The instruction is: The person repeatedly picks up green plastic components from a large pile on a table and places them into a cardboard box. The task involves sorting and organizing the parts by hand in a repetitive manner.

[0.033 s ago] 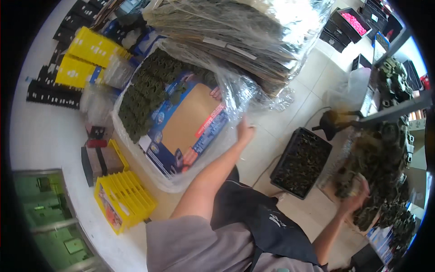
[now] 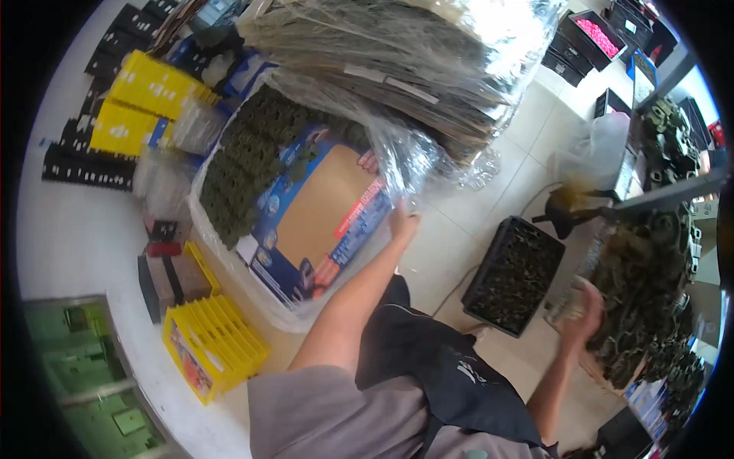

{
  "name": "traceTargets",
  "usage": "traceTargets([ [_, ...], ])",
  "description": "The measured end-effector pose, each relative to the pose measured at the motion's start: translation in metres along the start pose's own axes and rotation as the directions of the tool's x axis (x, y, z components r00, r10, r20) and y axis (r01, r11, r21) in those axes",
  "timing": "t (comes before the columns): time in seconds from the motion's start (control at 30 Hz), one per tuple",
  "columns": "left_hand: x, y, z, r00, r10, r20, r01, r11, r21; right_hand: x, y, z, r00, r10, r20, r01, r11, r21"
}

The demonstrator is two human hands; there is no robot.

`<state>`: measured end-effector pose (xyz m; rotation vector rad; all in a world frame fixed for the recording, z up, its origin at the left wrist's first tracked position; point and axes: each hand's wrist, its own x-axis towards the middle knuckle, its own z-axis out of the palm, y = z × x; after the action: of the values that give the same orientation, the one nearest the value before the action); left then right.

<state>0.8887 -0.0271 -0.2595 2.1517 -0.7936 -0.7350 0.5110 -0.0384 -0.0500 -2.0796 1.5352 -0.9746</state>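
My left hand [image 2: 402,224] is closed at the right edge of a large box, gripping the clear plastic liner [image 2: 410,164] there. Inside the box, rows of dark green moulded pieces [image 2: 243,157] lie beside a blue printed cardboard sheet [image 2: 313,203] with a brown middle. At the right, my right hand [image 2: 587,312] is curled around a blurred, pale greenish thing I cannot make out. It is beside a heaped pile of dark green pieces [image 2: 638,298] on a work table. Between my hands, a black crate [image 2: 514,275] of small dark pieces stands on the floor.
A plastic-wrapped stack of flat sheets [image 2: 397,53] rises behind the box. Yellow bins [image 2: 157,88] and a ribbed yellow holder [image 2: 218,336] are at the left. A grey metal bar [image 2: 673,191] crosses above the table. Black crates with pink pieces [image 2: 596,37] stand far right.
My right hand has moved left, away from the pile and toward the black crate, with the blurred thing. My left hand has shifted slightly left along the liner's edge.
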Motion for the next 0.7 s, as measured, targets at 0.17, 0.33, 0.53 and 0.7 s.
traceTargets([
  [0.17,0.096,-0.114,-0.113,0.999,-0.001,-0.036,0.015,0.918,0.395,0.001,-0.11,0.327,0.468,-0.208,0.859,-0.436,0.791,0.43],
  [0.33,0.175,-0.172,-0.21,0.996,-0.034,-0.077,0.067,0.88,0.47,-0.005,-0.138,0.528,0.256,0.116,0.96,-0.832,0.532,0.158],
  [0.53,0.288,-0.27,-0.25,0.971,0.172,-0.168,-0.009,0.726,0.688,-0.056,-0.005,0.668,0.415,0.454,0.788,-0.541,0.82,-0.188],
  [0.7,0.355,-0.235,-0.203,0.946,0.311,-0.097,-0.193,0.774,0.603,-0.029,0.041,0.656,0.546,0.735,0.401,-0.672,0.671,-0.314],
])
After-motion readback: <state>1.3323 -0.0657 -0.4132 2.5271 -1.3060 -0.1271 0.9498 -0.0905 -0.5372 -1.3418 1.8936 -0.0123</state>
